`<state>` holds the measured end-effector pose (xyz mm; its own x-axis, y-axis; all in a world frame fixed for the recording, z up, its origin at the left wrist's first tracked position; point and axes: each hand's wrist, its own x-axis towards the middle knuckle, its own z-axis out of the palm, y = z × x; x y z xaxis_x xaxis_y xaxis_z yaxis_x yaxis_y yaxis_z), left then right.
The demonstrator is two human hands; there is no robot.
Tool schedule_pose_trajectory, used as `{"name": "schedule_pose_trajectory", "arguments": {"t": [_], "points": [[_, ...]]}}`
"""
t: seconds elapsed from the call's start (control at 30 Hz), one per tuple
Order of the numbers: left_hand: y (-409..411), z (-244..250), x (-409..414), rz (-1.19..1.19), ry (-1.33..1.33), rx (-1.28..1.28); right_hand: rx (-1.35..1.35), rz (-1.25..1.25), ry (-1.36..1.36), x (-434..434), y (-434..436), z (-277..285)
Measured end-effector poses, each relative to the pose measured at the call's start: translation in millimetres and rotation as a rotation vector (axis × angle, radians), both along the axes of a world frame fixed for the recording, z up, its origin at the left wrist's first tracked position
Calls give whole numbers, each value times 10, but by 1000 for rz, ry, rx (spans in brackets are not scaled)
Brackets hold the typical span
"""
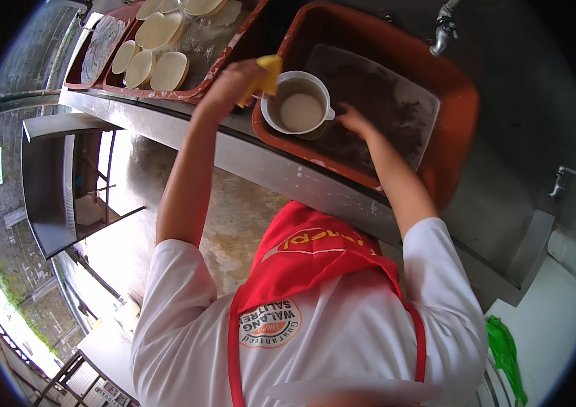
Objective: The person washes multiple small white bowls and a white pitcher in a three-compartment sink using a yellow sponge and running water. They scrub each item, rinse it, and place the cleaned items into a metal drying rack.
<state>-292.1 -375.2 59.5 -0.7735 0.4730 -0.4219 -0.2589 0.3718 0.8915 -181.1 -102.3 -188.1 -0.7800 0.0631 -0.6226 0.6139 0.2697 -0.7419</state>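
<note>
My left hand (239, 86) grips a yellow sponge or cloth (270, 76) beside a white plastic pitcher (295, 81). The pitcher is at the near left corner of a reddish-brown plastic tub (458, 122), and pale cloudy liquid or residue shows at its bottom. Murky water (369, 102) lies in the tub. Over that water my right hand (355, 121) reaches toward the pitcher's spout, fingers apart; whether they touch it I cannot tell. What holds the pitcher up is hidden.
Left stands a second reddish tub (191, 95) with several cream-coloured oval bowls or moulds (170, 71); a smaller tub (99, 51) is beyond. A metal counter edge (278, 163) runs before me. Taps hang at the back (443, 33) and right (557, 180). A metal cabinet (49, 183) stands left.
</note>
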Motion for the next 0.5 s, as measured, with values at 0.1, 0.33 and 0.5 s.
{"name": "schedule_pose_trajectory", "arguments": {"t": [0.1, 0.33, 0.5], "points": [[478, -253, 58, -486, 92, -484, 27, 167, 102, -138, -144, -524], [1305, -1450, 84, -1123, 324, -1116, 47, -140, 7, -138, -175, -386], [1348, -1636, 35, -1217, 279, -1137, 534, 26, 384, 206, 189, 778]]}}
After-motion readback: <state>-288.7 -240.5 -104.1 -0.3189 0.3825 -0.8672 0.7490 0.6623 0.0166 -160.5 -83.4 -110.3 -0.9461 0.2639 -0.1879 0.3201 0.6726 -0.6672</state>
